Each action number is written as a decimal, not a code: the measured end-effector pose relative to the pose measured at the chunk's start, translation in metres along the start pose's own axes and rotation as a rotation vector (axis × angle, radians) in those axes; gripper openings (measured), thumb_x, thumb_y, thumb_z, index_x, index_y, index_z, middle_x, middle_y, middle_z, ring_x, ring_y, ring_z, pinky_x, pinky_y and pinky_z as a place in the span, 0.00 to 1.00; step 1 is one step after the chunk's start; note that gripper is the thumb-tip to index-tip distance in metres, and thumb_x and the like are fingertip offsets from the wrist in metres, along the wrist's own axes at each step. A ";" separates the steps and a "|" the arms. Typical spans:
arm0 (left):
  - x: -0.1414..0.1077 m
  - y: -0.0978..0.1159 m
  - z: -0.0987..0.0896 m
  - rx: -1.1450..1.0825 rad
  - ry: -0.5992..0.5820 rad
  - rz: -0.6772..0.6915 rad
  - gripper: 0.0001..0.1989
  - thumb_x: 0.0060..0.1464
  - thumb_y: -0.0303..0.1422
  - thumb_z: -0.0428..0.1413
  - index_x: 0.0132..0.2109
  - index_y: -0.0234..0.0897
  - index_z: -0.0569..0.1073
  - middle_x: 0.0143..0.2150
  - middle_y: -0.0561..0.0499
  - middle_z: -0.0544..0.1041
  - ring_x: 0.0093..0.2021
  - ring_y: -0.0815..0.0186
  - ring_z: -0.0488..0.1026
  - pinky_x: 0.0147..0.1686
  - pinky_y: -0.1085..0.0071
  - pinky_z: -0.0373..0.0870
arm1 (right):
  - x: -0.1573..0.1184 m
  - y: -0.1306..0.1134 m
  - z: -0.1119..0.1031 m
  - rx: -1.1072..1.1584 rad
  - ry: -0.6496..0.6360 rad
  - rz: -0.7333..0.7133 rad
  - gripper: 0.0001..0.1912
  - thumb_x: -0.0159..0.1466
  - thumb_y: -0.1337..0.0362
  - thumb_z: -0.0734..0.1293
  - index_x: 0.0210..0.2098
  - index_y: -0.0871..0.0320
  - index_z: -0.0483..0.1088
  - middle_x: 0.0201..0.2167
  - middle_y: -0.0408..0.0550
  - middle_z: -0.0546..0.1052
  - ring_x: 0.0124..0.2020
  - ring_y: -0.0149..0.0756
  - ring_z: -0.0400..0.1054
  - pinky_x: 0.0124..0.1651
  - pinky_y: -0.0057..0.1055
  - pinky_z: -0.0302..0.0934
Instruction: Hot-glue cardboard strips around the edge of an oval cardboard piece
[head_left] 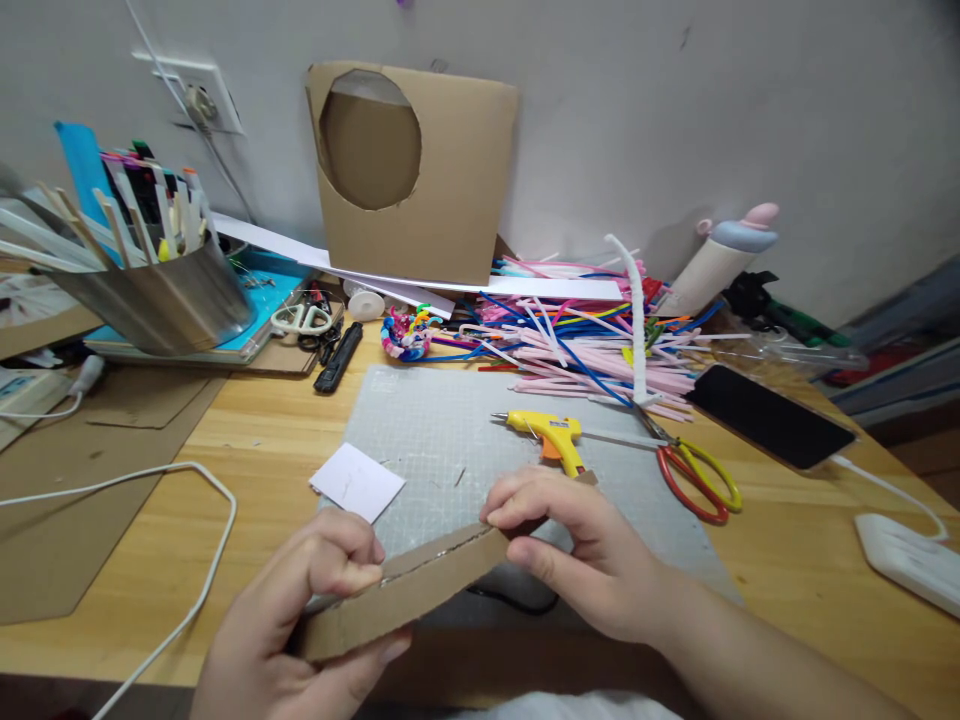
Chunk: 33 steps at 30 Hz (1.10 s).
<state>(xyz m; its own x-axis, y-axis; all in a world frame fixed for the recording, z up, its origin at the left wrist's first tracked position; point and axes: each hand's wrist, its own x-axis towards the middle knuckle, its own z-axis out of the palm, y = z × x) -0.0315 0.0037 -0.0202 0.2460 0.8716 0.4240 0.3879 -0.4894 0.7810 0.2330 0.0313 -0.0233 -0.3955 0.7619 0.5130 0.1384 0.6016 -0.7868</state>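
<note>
Between my two hands, above the table's front edge, is a piece of cardboard [420, 597] with a narrow side strip facing me and a shiny line along its upper edge. My left hand [300, 610] is closed around its left end, thumb below and fingers on top. At the right end, the fingers and thumb of my right hand [577, 560] pinch the corner. Just beyond the right hand lies a yellow hot glue gun [555, 432] with a glue stick in its back. A small white square of paper [358, 481] lies beyond my left hand.
Under the glue gun is a grey cutting mat [442, 420]. Red-and-yellow scissors [697, 480] and a phone [769, 415] lie to the right. Pipe cleaners [570, 340] are heaped behind. A cardboard panel with a round hole [457, 200] leans on the wall; a metal pot [157, 300] stands left.
</note>
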 end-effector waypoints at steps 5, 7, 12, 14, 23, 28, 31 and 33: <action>0.000 0.003 -0.002 0.011 -0.010 0.013 0.06 0.53 0.29 0.64 0.34 0.44 0.73 0.33 0.53 0.76 0.35 0.64 0.79 0.32 0.74 0.76 | -0.004 -0.008 0.004 -0.045 0.026 0.045 0.13 0.64 0.73 0.66 0.47 0.54 0.73 0.39 0.50 0.79 0.40 0.40 0.74 0.45 0.39 0.70; -0.001 0.003 -0.003 0.013 -0.013 0.023 0.06 0.54 0.30 0.63 0.34 0.45 0.73 0.32 0.53 0.76 0.36 0.64 0.79 0.33 0.75 0.76 | -0.004 -0.010 0.007 -0.060 0.037 0.035 0.16 0.63 0.75 0.65 0.48 0.53 0.72 0.38 0.49 0.79 0.39 0.40 0.73 0.44 0.39 0.70; -0.003 -0.002 -0.002 -0.043 0.011 0.070 0.06 0.56 0.33 0.63 0.37 0.45 0.73 0.33 0.53 0.75 0.36 0.65 0.78 0.38 0.72 0.79 | -0.005 -0.020 0.010 -0.058 0.033 -0.054 0.20 0.63 0.77 0.64 0.51 0.53 0.70 0.43 0.53 0.79 0.43 0.41 0.76 0.48 0.40 0.72; -0.005 -0.004 0.000 -0.080 -0.002 0.094 0.06 0.58 0.36 0.63 0.38 0.45 0.73 0.33 0.53 0.75 0.36 0.64 0.77 0.44 0.67 0.79 | -0.007 -0.024 0.010 -0.062 0.023 -0.071 0.18 0.66 0.72 0.67 0.54 0.52 0.68 0.44 0.53 0.79 0.44 0.43 0.76 0.48 0.41 0.73; 0.002 -0.002 0.014 -0.083 -0.053 0.193 0.09 0.62 0.43 0.60 0.39 0.46 0.71 0.30 0.56 0.76 0.32 0.67 0.78 0.53 0.62 0.76 | -0.017 -0.034 0.016 -0.091 0.036 0.069 0.13 0.67 0.55 0.72 0.47 0.51 0.70 0.37 0.48 0.81 0.37 0.39 0.77 0.41 0.34 0.71; 0.001 -0.003 0.016 -0.096 -0.043 0.186 0.09 0.63 0.44 0.59 0.39 0.46 0.71 0.28 0.56 0.75 0.31 0.66 0.78 0.52 0.61 0.76 | -0.015 -0.034 0.021 0.022 0.081 0.136 0.08 0.64 0.60 0.75 0.40 0.53 0.73 0.36 0.46 0.82 0.36 0.36 0.78 0.40 0.31 0.70; -0.004 -0.005 0.016 -0.109 -0.053 0.197 0.09 0.63 0.43 0.59 0.40 0.45 0.71 0.30 0.55 0.75 0.32 0.67 0.78 0.53 0.62 0.75 | -0.013 -0.031 0.023 0.084 0.087 0.131 0.11 0.65 0.54 0.75 0.38 0.54 0.74 0.34 0.47 0.82 0.35 0.35 0.78 0.39 0.30 0.70; -0.006 -0.006 0.017 -0.121 -0.066 0.188 0.09 0.63 0.43 0.60 0.40 0.45 0.71 0.30 0.55 0.75 0.33 0.67 0.77 0.54 0.62 0.74 | -0.012 -0.029 0.024 0.098 0.091 0.118 0.13 0.64 0.52 0.75 0.37 0.54 0.74 0.33 0.47 0.82 0.34 0.35 0.78 0.39 0.30 0.70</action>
<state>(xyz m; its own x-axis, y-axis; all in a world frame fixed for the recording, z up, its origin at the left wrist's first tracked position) -0.0201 0.0009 -0.0351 0.3633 0.7597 0.5393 0.2212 -0.6327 0.7421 0.2119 -0.0013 -0.0145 -0.2974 0.8468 0.4410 0.0882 0.4842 -0.8705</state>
